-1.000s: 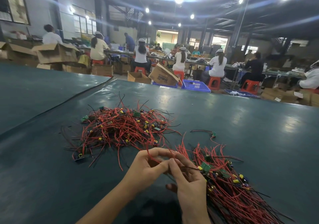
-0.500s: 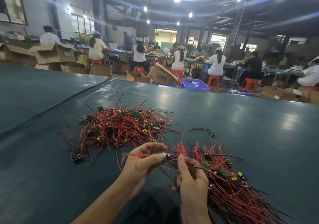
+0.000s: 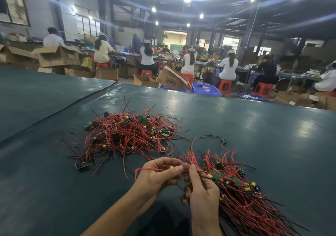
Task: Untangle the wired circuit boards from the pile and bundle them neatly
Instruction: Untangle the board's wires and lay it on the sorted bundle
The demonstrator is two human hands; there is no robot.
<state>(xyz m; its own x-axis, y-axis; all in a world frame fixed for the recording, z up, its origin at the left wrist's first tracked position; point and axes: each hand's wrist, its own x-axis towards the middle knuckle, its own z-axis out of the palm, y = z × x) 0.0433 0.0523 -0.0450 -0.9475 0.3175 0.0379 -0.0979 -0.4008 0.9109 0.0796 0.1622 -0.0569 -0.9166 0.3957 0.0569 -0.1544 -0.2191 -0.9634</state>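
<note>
Left of the tangled pile (image 3: 127, 135) of red-wired circuit boards: bare green tabletop (image 3: 36, 163), crossed by a dark seam (image 3: 76, 105). Just in front of the pile: left hand (image 3: 160, 174), fingers curled, pinching a loose red wire (image 3: 145, 169). Touching its fingertips: right hand (image 3: 201, 190), thumb and forefinger clamped on the same wire. Right of the pile and nearer: straightened bundle (image 3: 240, 195), wires fanned toward the near edge. Farther right of the pile: one stray board (image 3: 225, 139), then wide bare tabletop out to the far edge.

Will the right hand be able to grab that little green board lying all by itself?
Probably yes. The lone board lies uncovered on the table beyond the bundle, so the right hand only has to reach over it, after letting go of the red wire.
</note>
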